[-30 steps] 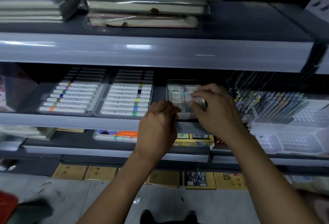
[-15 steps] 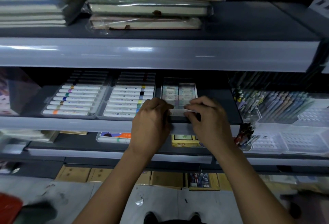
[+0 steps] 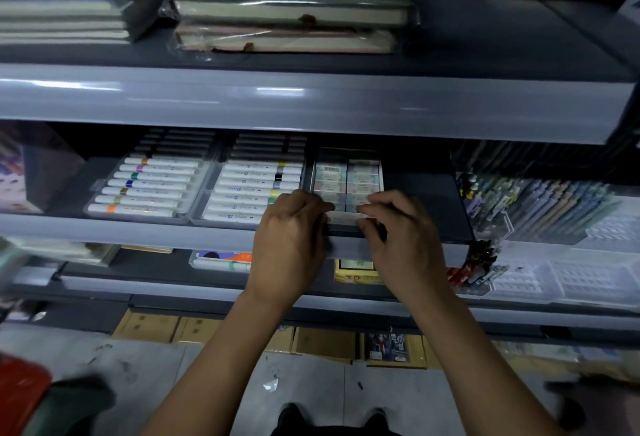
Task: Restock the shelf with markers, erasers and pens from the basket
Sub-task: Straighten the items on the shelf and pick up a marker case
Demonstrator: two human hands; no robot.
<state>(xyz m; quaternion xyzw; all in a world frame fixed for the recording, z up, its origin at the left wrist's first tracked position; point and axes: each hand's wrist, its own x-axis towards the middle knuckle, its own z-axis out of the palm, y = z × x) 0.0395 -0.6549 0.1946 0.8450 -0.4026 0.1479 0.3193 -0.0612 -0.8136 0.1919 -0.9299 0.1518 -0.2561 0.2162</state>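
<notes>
Pale, paper-wrapped erasers (image 3: 347, 181) lie in two neat rows in a clear tray (image 3: 309, 172) on the middle shelf (image 3: 138, 229), next to trays of smooth white markers (image 3: 149, 186), so each kind has its own place. Your left hand (image 3: 289, 245) and right hand (image 3: 403, 245) each curl a tight grip on one end of a small blocky eraser (image 3: 343, 218) at the tray's front edge. You probably hold both ends so it slides in straight.
</notes>
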